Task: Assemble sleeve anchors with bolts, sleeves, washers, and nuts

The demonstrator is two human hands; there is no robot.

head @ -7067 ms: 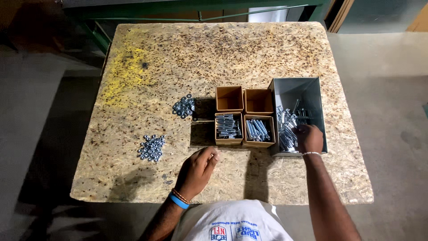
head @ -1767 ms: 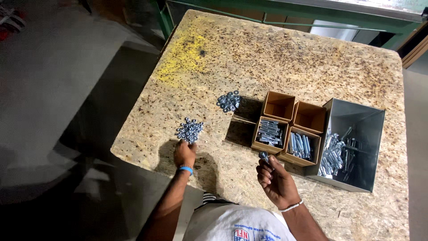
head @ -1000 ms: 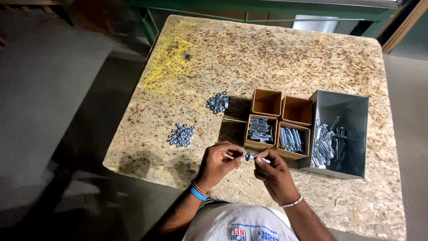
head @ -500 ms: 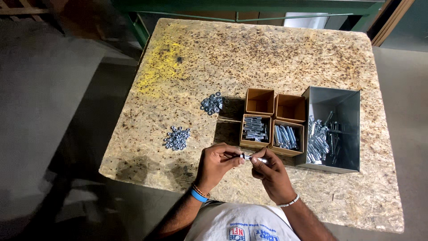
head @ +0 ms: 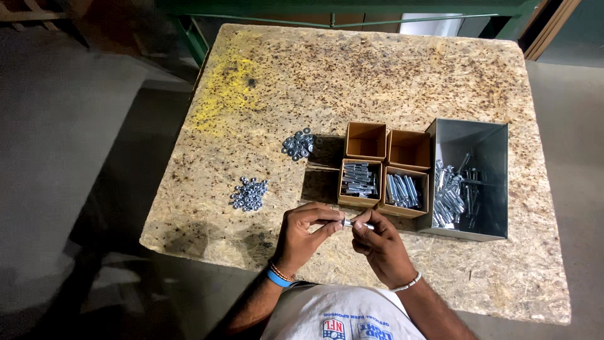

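My left hand (head: 305,236) and my right hand (head: 379,245) meet over the near edge of the table, both pinching one small silver bolt (head: 350,223) held level between the fingertips. A blue band is on my left wrist, a beaded bracelet on my right. Just beyond the hands stand four small brown cardboard boxes: the near left box (head: 359,182) and near right box (head: 406,191) hold rows of bolts, while the far two (head: 366,140) look empty. A grey metal bin (head: 470,179) of loose bolts is to the right.
A pile of nuts (head: 250,193) lies left of my hands and a pile of washers (head: 299,144) farther back. The chipboard tabletop (head: 377,75) has a yellow paint patch at its far left. Dark floor surrounds the table.
My left hand left the pile of nuts and came to the right hand, which carried a bolt from the bin side. Both hands now hold the bolt together.
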